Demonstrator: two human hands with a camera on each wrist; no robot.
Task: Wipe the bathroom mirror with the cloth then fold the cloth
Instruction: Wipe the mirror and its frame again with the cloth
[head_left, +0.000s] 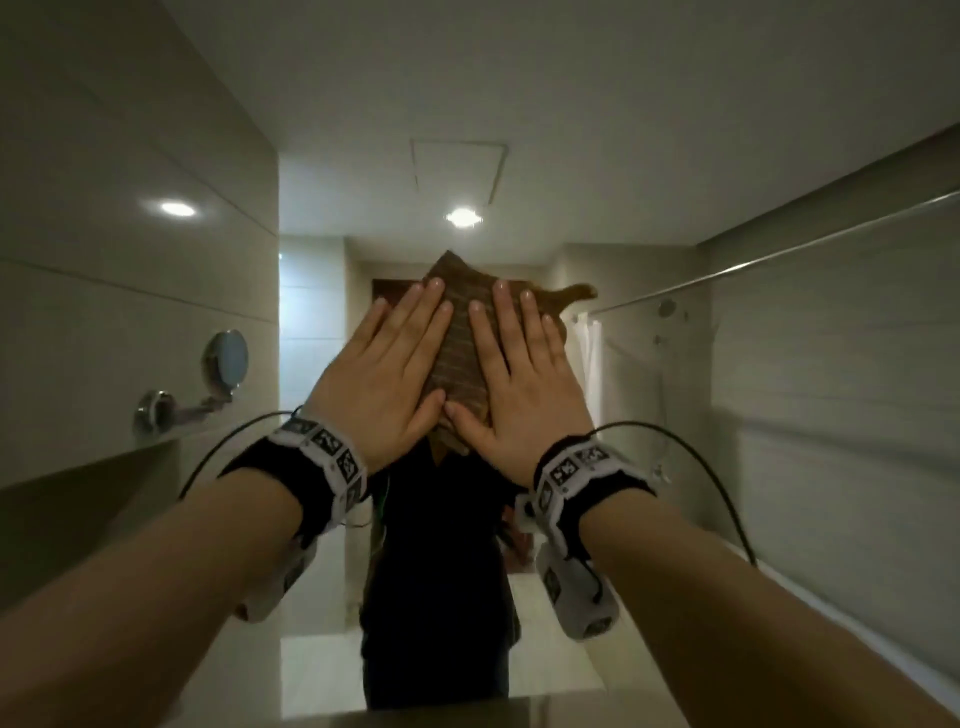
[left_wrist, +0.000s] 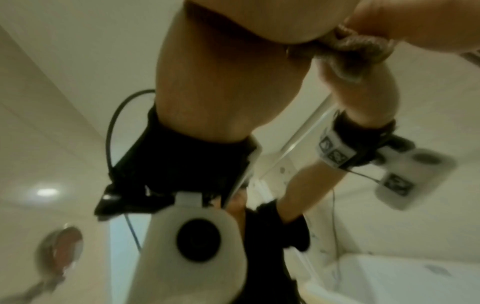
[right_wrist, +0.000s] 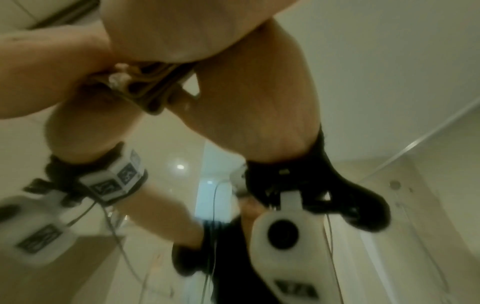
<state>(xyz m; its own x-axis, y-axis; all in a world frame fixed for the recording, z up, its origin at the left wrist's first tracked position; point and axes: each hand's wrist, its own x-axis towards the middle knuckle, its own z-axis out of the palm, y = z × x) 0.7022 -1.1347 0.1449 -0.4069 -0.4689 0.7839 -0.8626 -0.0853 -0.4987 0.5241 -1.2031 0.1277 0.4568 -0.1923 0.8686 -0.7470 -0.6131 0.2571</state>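
Both hands flat against the bathroom mirror (head_left: 649, 130), pressing the brown striped cloth (head_left: 460, 338) to the glass. Left hand (head_left: 384, 384) and right hand (head_left: 519, 384) side by side, thumbs nearly touching, fingers straight and close together over the cloth. One cloth corner sticks out at upper right. Bare glass all round. Round shaving mirror (head_left: 226, 361) on left wall, well apart. Wristband markers unreadable.
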